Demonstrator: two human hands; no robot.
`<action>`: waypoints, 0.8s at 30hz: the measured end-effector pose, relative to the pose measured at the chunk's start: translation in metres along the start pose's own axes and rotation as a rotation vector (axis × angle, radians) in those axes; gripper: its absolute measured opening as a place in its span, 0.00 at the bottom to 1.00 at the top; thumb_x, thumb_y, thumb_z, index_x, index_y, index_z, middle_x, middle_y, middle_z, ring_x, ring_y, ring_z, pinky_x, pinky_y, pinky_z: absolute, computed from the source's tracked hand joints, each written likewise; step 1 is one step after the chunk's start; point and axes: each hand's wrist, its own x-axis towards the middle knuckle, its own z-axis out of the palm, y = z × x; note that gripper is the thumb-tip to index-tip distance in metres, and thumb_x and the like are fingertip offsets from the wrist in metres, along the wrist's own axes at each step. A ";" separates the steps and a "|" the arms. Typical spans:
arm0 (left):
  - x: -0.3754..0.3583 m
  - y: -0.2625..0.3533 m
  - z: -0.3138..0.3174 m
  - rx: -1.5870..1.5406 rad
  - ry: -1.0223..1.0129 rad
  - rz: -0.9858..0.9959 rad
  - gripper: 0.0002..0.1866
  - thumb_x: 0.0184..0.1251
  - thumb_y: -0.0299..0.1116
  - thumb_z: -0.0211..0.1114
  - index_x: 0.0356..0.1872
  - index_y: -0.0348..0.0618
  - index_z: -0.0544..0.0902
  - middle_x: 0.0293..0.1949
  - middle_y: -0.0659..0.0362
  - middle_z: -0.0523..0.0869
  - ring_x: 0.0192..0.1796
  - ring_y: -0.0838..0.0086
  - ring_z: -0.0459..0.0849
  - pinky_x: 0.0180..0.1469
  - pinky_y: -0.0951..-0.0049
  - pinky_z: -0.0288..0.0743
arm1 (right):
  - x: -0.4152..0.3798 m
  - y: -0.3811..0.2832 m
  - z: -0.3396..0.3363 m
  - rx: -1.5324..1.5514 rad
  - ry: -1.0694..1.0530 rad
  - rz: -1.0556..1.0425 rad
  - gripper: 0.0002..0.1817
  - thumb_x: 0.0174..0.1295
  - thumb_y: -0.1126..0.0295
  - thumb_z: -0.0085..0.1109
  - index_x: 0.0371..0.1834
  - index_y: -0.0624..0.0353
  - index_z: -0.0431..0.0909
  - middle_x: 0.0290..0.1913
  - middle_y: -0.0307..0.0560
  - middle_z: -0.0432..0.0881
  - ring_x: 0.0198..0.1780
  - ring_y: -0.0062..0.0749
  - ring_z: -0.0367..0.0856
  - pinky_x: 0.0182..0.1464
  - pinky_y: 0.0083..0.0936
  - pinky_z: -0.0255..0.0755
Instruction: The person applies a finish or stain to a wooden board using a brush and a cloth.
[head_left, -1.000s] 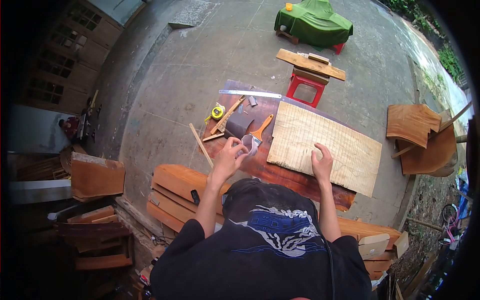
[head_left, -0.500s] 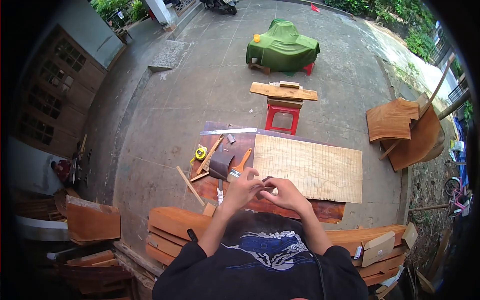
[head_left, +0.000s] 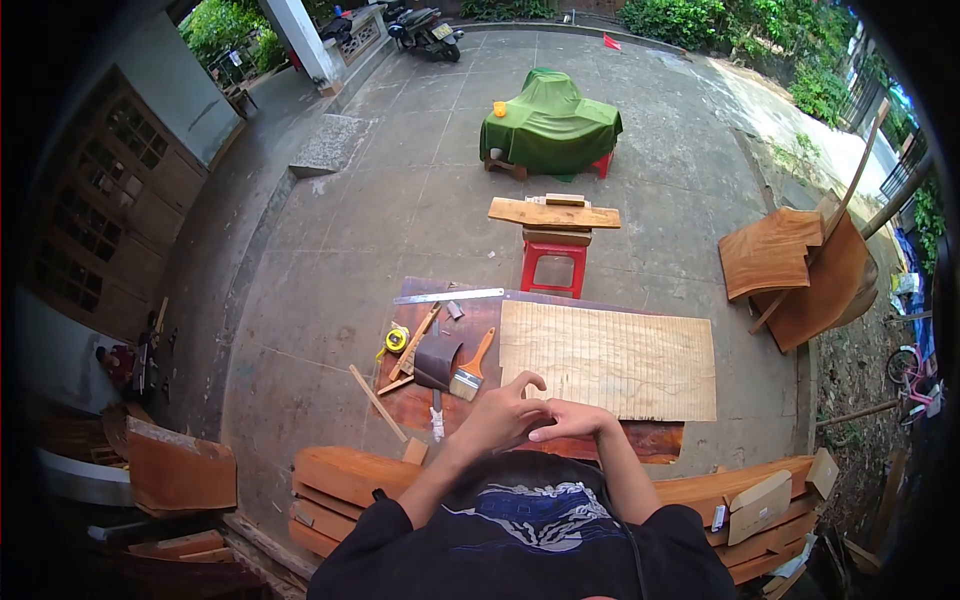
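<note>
In front of my chest, my left hand and my right hand meet with curled fingers. The left index finger arches up while the other fingers press in close to the right hand. A small dark brown piece, like folded sandpaper, showed between them a moment earlier; my fingers now mostly hide it. Just beyond lies a pale ridged wooden board. Left of the hands are a wide paintbrush, a curled dark sheet of sandpaper and a tool with a white-wrapped handle.
A steel ruler, a yellow tape measure and wood strips lie on the dark reddish tabletop. A red stool bearing planks stands beyond. Stacked timber flanks me; wood slabs lean at right.
The view has tilted up, so the scene sits lower. My hands have drawn closer together, the right turning over, and the brown piece between them has dropped from sight.
</note>
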 end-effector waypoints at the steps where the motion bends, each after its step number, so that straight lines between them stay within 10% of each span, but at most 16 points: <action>1: 0.001 0.003 -0.001 -0.022 -0.003 0.003 0.05 0.68 0.35 0.77 0.43 0.53 0.93 0.53 0.57 0.82 0.36 0.65 0.90 0.41 0.63 0.85 | -0.001 0.006 0.000 0.039 0.010 0.006 0.33 0.71 0.55 0.72 0.70 0.68 0.78 0.65 0.54 0.85 0.65 0.35 0.82 0.71 0.33 0.74; 12: 0.003 0.000 -0.010 -0.127 0.025 -0.046 0.05 0.64 0.32 0.78 0.40 0.50 0.93 0.52 0.61 0.84 0.45 0.64 0.91 0.47 0.63 0.86 | 0.005 -0.011 0.014 0.166 0.205 -0.145 0.33 0.61 0.66 0.77 0.69 0.65 0.76 0.63 0.45 0.80 0.62 0.30 0.81 0.65 0.30 0.77; 24: 0.000 -0.014 0.001 -0.196 0.069 -0.294 0.10 0.62 0.35 0.80 0.37 0.39 0.92 0.39 0.55 0.89 0.34 0.64 0.90 0.41 0.65 0.84 | 0.010 0.010 0.026 -0.658 0.312 -0.054 0.26 0.67 0.52 0.68 0.53 0.66 0.85 0.51 0.70 0.88 0.54 0.65 0.87 0.60 0.51 0.80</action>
